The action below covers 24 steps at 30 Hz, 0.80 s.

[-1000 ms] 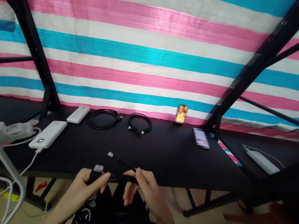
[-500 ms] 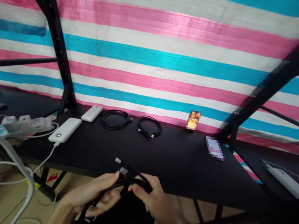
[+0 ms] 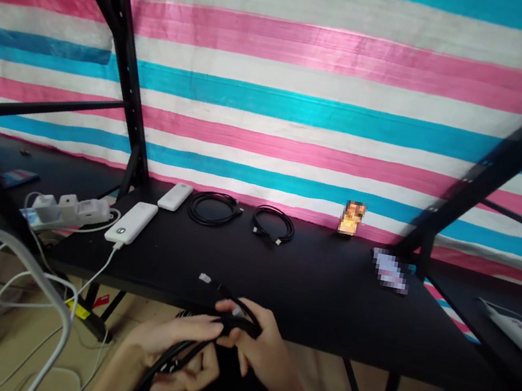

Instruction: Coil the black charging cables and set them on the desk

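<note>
Just in front of the table's near edge, both my hands hold a bundled black cable (image 3: 186,349). My left hand (image 3: 179,343) has its thumb pressed on the bundle and its fingers curled beneath. Around the bundle's other side, my right hand (image 3: 265,344) is closed, thumb toward the left. One cable end with a light metal plug (image 3: 205,277) sticks out beyond my hands, over the table. A second light-coloured plug shows between my right fingers. The palms and part of the bundle are hidden.
On the black table (image 3: 314,292) lie two coiled black cables (image 3: 210,222) and two white power banks (image 3: 132,222). At left stands a power strip (image 3: 63,214) with white cords. A blurred-out upright item (image 3: 351,219) and a flat one (image 3: 389,271) are right; black frame posts flank the table.
My right hand has closed further round the bundle, and one plug has moved in among its fingers. The view has turned slightly left, so the table things appear further right.
</note>
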### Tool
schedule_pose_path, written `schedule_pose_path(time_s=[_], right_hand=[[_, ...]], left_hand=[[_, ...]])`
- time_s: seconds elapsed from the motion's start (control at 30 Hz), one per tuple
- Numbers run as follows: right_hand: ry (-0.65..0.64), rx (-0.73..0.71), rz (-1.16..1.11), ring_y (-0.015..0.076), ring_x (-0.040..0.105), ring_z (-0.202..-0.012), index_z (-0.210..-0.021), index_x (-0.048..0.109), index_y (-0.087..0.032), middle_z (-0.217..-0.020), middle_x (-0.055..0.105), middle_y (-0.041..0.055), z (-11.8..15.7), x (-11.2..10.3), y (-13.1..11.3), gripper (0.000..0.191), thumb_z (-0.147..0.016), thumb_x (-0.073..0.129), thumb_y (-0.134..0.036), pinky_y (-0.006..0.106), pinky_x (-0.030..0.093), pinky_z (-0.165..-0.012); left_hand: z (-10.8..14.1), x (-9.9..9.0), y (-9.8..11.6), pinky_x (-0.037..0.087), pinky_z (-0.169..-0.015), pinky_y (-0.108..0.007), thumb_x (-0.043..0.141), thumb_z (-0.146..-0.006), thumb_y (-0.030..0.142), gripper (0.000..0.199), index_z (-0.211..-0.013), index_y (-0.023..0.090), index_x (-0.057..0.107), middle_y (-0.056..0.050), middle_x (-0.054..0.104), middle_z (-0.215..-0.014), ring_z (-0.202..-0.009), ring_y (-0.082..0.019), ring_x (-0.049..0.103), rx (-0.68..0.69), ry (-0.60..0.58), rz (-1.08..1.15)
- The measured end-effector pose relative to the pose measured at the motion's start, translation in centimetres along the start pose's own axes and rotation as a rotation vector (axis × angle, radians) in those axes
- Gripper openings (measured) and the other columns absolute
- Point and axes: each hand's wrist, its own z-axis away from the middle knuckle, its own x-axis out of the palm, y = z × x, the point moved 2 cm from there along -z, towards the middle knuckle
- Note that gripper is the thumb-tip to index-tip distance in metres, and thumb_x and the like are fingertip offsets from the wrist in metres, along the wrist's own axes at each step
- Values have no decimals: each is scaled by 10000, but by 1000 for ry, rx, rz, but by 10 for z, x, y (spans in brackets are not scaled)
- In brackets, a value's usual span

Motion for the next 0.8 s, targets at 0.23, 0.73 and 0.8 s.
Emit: schedule_pose_path(time_s=[0.23,0.73,0.8], right_hand=[[401,-73,-90,27,277,-304,-934,632,-144,-371,362,-93,-2,-15,-2,442,-729,645,-536,141,196,-304],[383,-49,-93,179,650,-696,-940,606,-148,-715,665,35,-11,-30,11,425,-675,729,-457,289,521,-643],[358,-73,-59,206,654,-818,-1016,589,-153,-867,689,74,-11,-31,13,451,-692,722,-438,339,520,-742]], left_hand=[[12,-12,-9,369,-413,-216,623,-653,639,505,-660,137,570,-14,450,-377,-373,-170,506,220,-98,57],[34,-17,-10,409,-427,-158,821,-404,604,613,-489,170,397,67,332,-437,-380,-30,321,558,937,340],[41,-8,-5,361,-440,-173,781,-488,615,587,-427,162,411,37,333,-427,-417,-50,335,580,877,93]])
